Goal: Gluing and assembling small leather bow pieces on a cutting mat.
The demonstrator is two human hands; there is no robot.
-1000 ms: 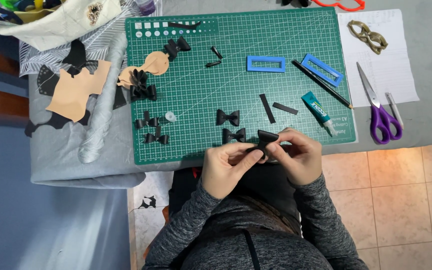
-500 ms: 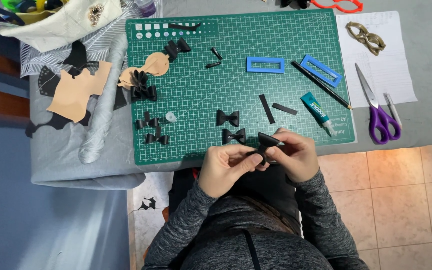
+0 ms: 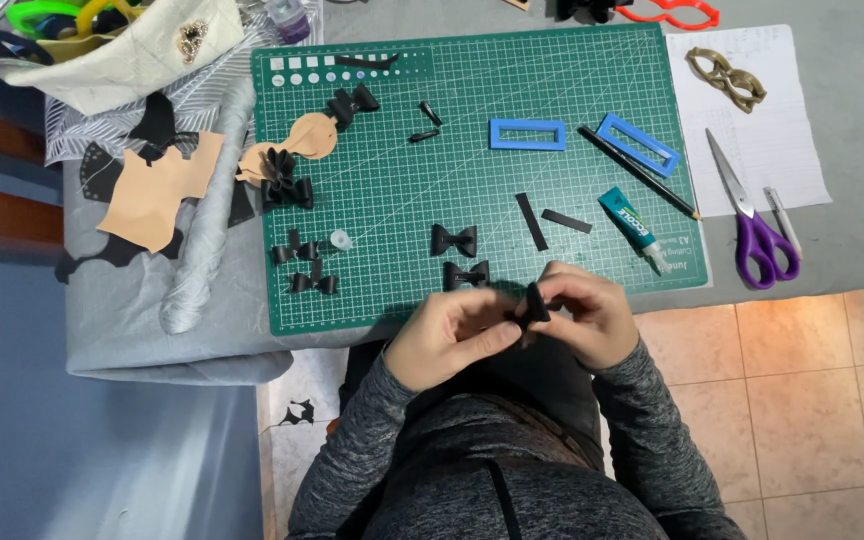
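The cutting mat (image 3: 402,190) is green with a grid of thin pale lines. The little bows (image 3: 453,240) on it are black. Two rectangle frames (image 3: 527,135) are blue. The scissors (image 3: 757,235) have purple handles. The glue tube (image 3: 627,222) is teal. The cut-out shape (image 3: 157,185) is tan. The sleeves (image 3: 352,450) are speckled grey.

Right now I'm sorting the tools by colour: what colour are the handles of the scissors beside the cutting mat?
Purple handles on the scissors, seen clearly in the head view.
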